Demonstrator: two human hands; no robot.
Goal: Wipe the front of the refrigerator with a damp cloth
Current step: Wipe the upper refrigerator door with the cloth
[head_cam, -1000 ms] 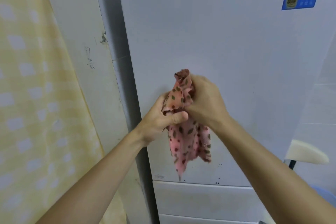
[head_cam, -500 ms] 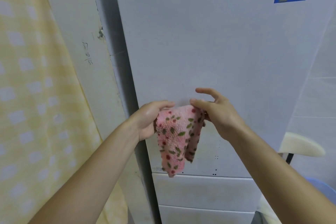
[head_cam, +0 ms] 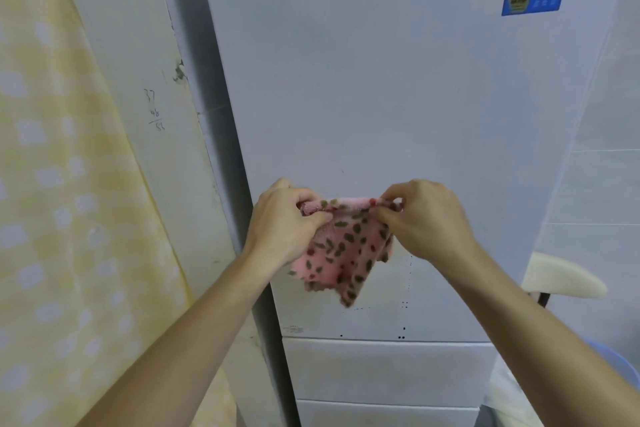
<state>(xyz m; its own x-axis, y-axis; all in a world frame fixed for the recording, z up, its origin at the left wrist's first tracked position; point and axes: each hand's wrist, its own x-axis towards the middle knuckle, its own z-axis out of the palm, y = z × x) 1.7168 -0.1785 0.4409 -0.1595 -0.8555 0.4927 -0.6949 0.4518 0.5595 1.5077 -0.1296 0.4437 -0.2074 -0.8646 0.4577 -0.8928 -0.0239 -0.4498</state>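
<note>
The person is showing only two arms, both bare from the edge of view to the fingertips. The left forearm (head_cam: 194,340) is filling the 7 o'clock corner, slim and smooth, and is narrowing at the wrist into the left hand (head_cam: 282,229). The right forearm (head_cam: 519,322) is filling the 5 o'clock corner, looking broader nearest the camera, and is ending in the right hand (head_cam: 429,222), whose knuckles are showing as rounded ridges.

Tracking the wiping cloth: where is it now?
Head view, centre: the pink spotted cloth hangs between the left hand and right hand, in front of the refrigerator door.
</note>
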